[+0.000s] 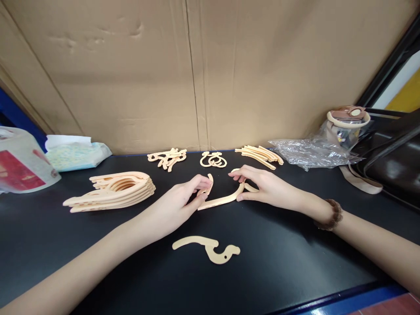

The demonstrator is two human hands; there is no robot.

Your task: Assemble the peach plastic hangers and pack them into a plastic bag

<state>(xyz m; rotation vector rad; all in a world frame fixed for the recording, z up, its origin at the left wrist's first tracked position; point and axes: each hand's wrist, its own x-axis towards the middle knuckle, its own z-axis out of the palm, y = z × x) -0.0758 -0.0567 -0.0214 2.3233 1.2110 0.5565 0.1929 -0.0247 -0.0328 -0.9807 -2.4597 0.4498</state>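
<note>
My left hand [187, 197] is closed in a pinch on a cream plastic hanger piece [210, 178], its thumb at the left end of a long curved hanger arm [223, 201]. At that arm's right end, the thumb and fingers of my right hand [259, 183] close around another curved hanger piece [251, 188], mostly hidden by the hand. Nearer to me lies a flat S-shaped hanger part [218, 251] with a small dark hole, touched by neither hand. Left of my left hand is a stack of folded hangers [121, 192].
Along the back of the black table [282, 262] lie a pile of hanger parts [169, 157], several hooks [213, 159] and several long arms [260, 155]. Clear plastic wrap [305, 153], a cup [344, 129] and a black bag [393, 153] stand right; tissues [77, 155] left. Cardboard [131, 78] walls the back.
</note>
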